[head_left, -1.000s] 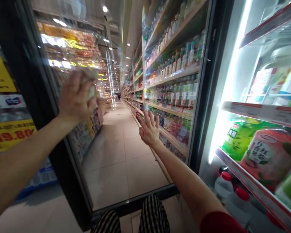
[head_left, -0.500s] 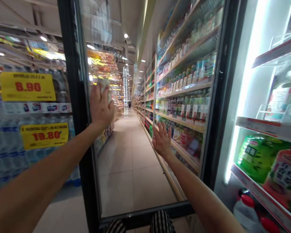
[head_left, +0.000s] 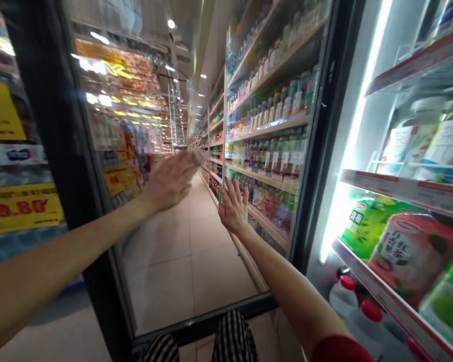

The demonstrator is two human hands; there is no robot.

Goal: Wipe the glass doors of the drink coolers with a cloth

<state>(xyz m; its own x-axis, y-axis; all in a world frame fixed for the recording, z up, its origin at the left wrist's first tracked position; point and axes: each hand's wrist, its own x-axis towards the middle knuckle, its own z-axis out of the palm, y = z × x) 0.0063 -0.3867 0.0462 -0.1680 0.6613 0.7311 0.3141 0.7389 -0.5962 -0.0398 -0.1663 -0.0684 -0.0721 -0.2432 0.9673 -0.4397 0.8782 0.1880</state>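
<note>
A glass door [head_left: 162,286] with a black frame [head_left: 107,301] is filling the middle of the view, and a long shop aisle is showing in its pane, with shelves of bottles [head_left: 275,118] running along the right side and ceiling lights glowing above. On the far left, yellow price signs [head_left: 22,208] are hanging among packed goods, and pale floor tiles [head_left: 60,332] are lying below. To the right, a bright light strip [head_left: 357,115] is shining beside fridge shelves, where a green pack [head_left: 357,226] and a red pack [head_left: 403,251] are leaning side by side above red-capped bottles [head_left: 343,296].

The left hand [head_left: 169,181] is reaching across the pane, its fingers stretching to the right and lying close together; it is blurring, so whether it is touching the glass or holding something under the palm cannot be told. The right hand [head_left: 234,206] is spreading its fingers apart, pointing them upward, and appears to be resting on the glass with nothing in its grasp. The two hands are staying apart, the left fingertips coming near the right hand.

The door is standing right before both hands, its pane extending above and below them.
</note>
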